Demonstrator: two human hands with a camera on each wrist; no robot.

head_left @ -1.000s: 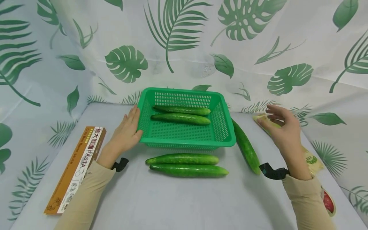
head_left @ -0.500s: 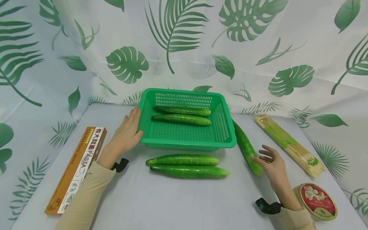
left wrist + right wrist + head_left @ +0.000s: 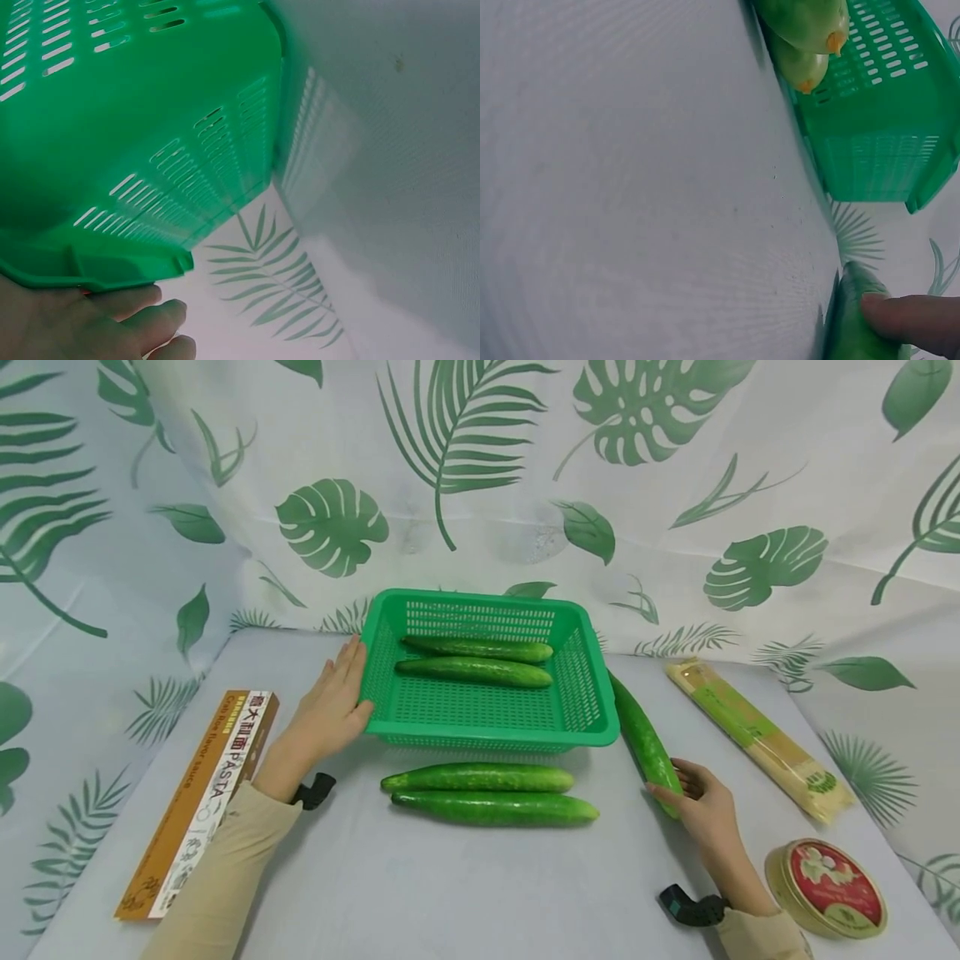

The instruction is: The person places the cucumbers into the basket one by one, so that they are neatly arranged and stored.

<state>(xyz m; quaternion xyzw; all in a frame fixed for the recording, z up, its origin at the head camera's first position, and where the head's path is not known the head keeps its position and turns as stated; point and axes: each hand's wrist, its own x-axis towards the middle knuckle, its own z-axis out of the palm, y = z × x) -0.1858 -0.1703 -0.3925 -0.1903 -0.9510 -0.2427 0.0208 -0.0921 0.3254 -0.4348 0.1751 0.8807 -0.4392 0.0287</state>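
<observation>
A green plastic basket (image 3: 480, 707) holds two cucumbers (image 3: 474, 672) lying side by side. My left hand (image 3: 327, 703) rests against its left side with straight fingers; in the left wrist view the fingers (image 3: 161, 319) lie along the rim. To the right of the basket, a slightly curved cucumber (image 3: 640, 731) lies at a slant on the table. My right hand (image 3: 707, 807) grips its near end, thumb on one side and fingers on the other. The right wrist view shows the thumb (image 3: 911, 319) pressed on its skin. Two more cucumbers (image 3: 491, 807) lie in front of the basket.
A long pasta box (image 3: 198, 802) lies at the left. Toward the right edge are a yellow-green packet (image 3: 757, 735) and a round tin with a red lid (image 3: 828, 889). A leaf-patterned curtain (image 3: 480, 560) closes off the back.
My right hand has come down from over the packet, moved nearer and left, and taken hold of the right-hand cucumber's near end. The left hand has stayed at the basket.
</observation>
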